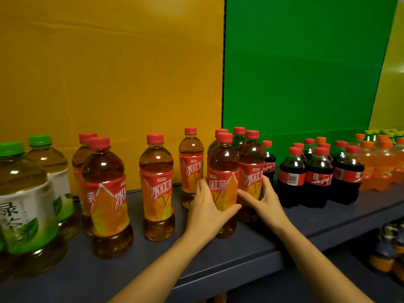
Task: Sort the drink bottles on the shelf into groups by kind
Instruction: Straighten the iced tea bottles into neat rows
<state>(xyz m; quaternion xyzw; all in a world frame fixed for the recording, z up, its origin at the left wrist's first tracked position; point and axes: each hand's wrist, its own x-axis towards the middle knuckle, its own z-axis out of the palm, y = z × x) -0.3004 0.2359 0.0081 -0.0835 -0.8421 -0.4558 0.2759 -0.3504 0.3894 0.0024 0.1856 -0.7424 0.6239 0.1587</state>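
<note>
Left hand [207, 208] wrapped round front red tea bottle [223, 158], right hand [265, 200] clasping neighbouring tea bottle [251, 154], both standing mid-shelf [240, 248]. Tight cluster: careless shove could topple cola bottles [291, 171] alongside.

On the shelf [251, 248], big tea bottles [26, 204] are standing at the frame's left edge. Iced tea bottles [157, 186] are filling the middle, cola bottles [318, 178] are clustering right of centre, and soda bottles [380, 167] are sitting farthest right.
</note>
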